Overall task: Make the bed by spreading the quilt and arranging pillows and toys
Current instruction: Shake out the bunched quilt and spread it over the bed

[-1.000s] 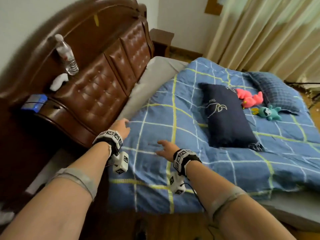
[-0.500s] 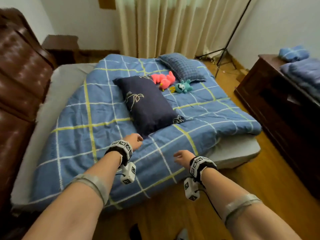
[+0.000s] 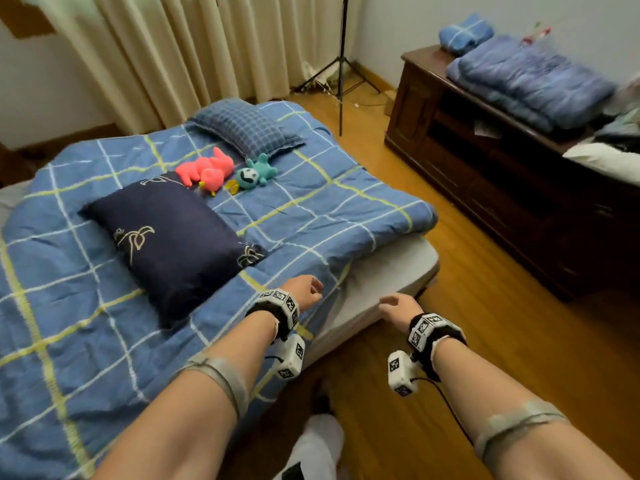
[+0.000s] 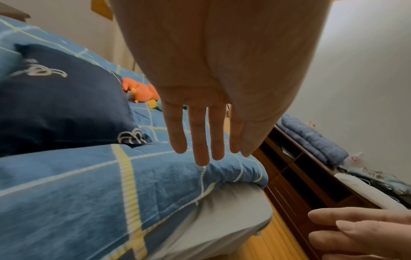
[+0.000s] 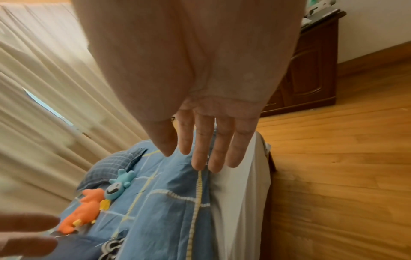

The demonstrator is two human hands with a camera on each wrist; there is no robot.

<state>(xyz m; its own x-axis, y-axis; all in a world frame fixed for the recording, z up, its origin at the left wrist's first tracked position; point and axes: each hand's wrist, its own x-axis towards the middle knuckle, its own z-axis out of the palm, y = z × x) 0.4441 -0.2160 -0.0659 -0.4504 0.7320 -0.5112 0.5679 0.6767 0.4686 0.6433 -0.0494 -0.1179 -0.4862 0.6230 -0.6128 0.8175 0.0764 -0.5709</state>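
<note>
A blue checked quilt (image 3: pixel 86 306) lies spread over the bed, its near edge short of the grey mattress (image 3: pixel 388 271) corner. On it rest a navy pillow (image 3: pixel 169 244), a checked pillow (image 3: pixel 247 128), a pink plush toy (image 3: pixel 207 169) and a teal plush toy (image 3: pixel 254 173). My left hand (image 3: pixel 306 291) hovers over the quilt's near edge, fingers straight in the left wrist view (image 4: pixel 200 146), holding nothing. My right hand (image 3: pixel 394 304) hangs beside the mattress corner, fingers (image 5: pixel 213 151) straight and empty.
A dark wooden cabinet (image 3: pixel 502 174) with folded blue bedding (image 3: pixel 530 81) stands to the right across a strip of wooden floor (image 3: pixel 485 341). A tripod (image 3: pixel 341 64) stands before the cream curtains (image 3: pixel 207 46). My foot in a white slipper (image 3: pixel 322 441) is below.
My view has swung right from the headboard toward the foot of the bed. Both hands have travelled along the quilt's near edge to the mattress corner, still empty.
</note>
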